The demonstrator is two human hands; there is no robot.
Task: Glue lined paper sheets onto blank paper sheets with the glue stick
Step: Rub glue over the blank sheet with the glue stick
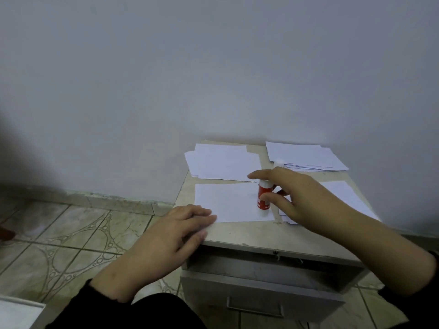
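A red glue stick (263,197) stands upright on a blank white sheet (232,203) at the front of a small cabinet's top (261,233). My right hand (301,198) reaches in from the right and holds the stick between thumb and curled fingers, its index finger stretched out above the stick. My left hand (171,236) lies flat with straight fingers on the sheet's near left corner. More white sheets (223,165) lie behind the blank sheet, a further stack (306,156) is at the back right, and other sheets (344,195) sit partly under my right hand.
A small white cap-like object (279,162) stands between the two back piles. The cabinet stands against a plain wall, with an open drawer slot (261,269) below its top. Patterned floor tiles (71,233) lie to the left.
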